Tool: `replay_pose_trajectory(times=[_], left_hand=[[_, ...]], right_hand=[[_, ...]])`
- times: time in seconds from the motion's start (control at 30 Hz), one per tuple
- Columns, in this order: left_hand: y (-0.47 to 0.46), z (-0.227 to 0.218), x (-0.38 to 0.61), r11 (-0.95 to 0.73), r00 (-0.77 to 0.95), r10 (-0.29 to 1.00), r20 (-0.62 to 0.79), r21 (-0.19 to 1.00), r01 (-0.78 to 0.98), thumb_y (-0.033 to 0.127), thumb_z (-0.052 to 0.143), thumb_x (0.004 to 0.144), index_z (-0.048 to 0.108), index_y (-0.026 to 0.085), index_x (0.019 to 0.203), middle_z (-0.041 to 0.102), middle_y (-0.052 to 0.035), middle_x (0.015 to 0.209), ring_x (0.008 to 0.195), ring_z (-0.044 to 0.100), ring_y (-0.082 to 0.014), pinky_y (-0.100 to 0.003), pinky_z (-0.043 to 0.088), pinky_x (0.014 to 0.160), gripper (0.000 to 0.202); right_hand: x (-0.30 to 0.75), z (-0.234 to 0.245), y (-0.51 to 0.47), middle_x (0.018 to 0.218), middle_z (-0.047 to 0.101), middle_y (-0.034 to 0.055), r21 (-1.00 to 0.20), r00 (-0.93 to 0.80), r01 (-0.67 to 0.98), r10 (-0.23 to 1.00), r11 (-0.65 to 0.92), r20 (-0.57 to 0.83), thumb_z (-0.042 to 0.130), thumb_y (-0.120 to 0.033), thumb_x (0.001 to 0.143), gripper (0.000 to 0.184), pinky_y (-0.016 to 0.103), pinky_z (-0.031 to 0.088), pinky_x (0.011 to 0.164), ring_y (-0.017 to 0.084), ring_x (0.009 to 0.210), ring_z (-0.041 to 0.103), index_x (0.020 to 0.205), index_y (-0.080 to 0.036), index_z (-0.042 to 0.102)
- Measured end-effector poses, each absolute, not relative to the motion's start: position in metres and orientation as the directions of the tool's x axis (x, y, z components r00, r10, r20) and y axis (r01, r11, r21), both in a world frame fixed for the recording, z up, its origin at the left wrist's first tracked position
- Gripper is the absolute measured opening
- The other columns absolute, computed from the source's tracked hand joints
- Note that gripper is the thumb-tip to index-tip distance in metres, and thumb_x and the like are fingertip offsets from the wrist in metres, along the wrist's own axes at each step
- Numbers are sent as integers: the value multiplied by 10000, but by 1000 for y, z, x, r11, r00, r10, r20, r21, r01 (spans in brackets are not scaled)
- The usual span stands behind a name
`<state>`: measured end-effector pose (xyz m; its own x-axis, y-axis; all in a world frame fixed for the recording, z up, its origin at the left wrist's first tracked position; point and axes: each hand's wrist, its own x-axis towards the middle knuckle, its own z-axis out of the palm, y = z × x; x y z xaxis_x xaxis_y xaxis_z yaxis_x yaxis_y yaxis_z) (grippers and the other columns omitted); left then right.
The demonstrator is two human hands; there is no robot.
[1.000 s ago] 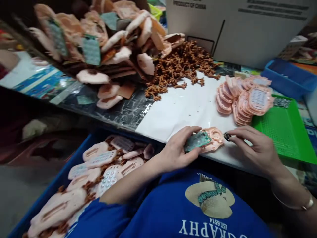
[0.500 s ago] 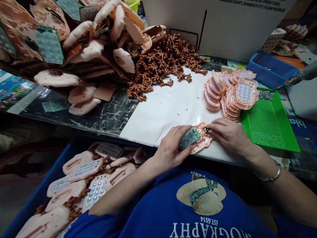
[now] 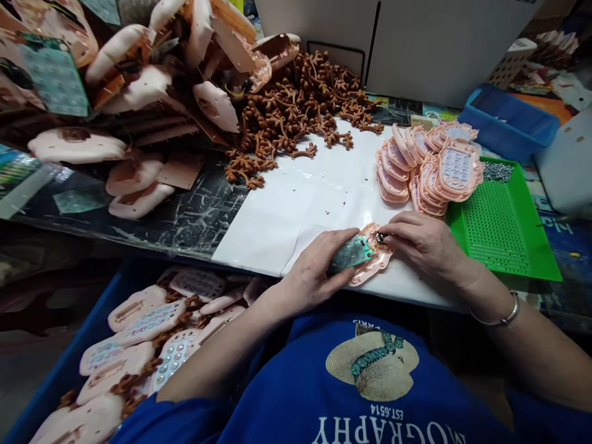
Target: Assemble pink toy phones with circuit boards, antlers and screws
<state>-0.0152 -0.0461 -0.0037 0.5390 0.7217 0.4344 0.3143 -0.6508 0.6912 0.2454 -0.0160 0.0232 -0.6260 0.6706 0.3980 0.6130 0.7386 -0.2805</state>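
Note:
A green circuit board (image 3: 350, 254) is gripped between the thumb and fingers of my left hand (image 3: 317, 265), tilted over a pink plastic shell (image 3: 370, 272) at the front edge of the white work surface. Thin wires run from the board into the shell. With thumb and fingertips pinched, my right hand (image 3: 423, 243) holds a small dark, round part with a metallic glint (image 3: 380, 238) at the shell's far right end. My fingers partly cover that part, so its exact kind is unclear.
Stacked pink keypad shells (image 3: 456, 166) stand behind my hands, beside a green tray (image 3: 497, 216) with small screws. Brown plastic pieces (image 3: 296, 111) are heaped at the back. Pink housings (image 3: 78, 145) pile up at left. A blue bin (image 3: 108, 302) of assembled toys sits below the table edge.
The view has shifted slightly. Both hands keep their grips, and the small dark part has moved a little left against the shell. The screwdriver at the far right has left the view.

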Motion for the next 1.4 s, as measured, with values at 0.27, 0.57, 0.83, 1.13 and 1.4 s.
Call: replay_pose_trajectory(times=[0.27, 0.57, 0.83, 1.13, 1.4], left_hand=[[-45, -6, -17, -629, 543, 736, 405, 707, 324, 222, 639, 939, 379, 244, 1477, 612, -130, 1320, 1193, 618, -230, -395, 526, 1030, 598], [-38, -1, -17, -666, 547, 719, 429, 649, 367, 219, 628, 945, 375, 255, 1488, 621, -119, 1301, 1179, 617, -229, -394, 531, 1017, 601], [-34, 3, -16, -638, 470, 757, 455, 669, 381, 179, 692, 874, 407, 232, 1461, 575, -126, 1321, 1216, 591, -238, -406, 524, 1043, 654], [-32, 22, -8, -754, 572, 656, 492, 461, 468, 226, 601, 953, 190, 264, 1583, 466, -170, 1416, 1293, 548, -274, -417, 545, 1038, 753], [-25, 29, 1, -906, 696, 416, 585, 201, 373, 111, 521, 965, 54, 301, 1610, 392, -203, 1509, 1309, 545, -293, -433, 556, 1003, 818]], right_hand=[[245, 15, -14, 871, 719, 93, -226, -624, 604, 630, 764, 461, 573, -237, 976, 193, 303, 543, 703, 187, 777, 653, 1009, -117, 720], [238, 39, -20, 773, 667, 60, -134, -670, 727, 739, 673, 78, 660, -151, 902, 95, 298, 420, 637, 188, 722, 618, 831, -144, 723], [230, 46, -12, 740, 675, 47, -149, -605, 795, 787, 588, -124, 638, -111, 891, 109, 289, 361, 612, 181, 684, 619, 826, -167, 705], [236, 56, -35, 865, 736, 98, -217, -522, 790, 815, 574, 252, 518, -236, 999, 230, 313, 499, 707, 204, 766, 684, 960, -130, 719], [215, 65, -15, 921, 711, 87, -427, -635, 597, 726, 679, 265, 524, -185, 956, 138, 325, 495, 780, 192, 833, 637, 945, -146, 656]])
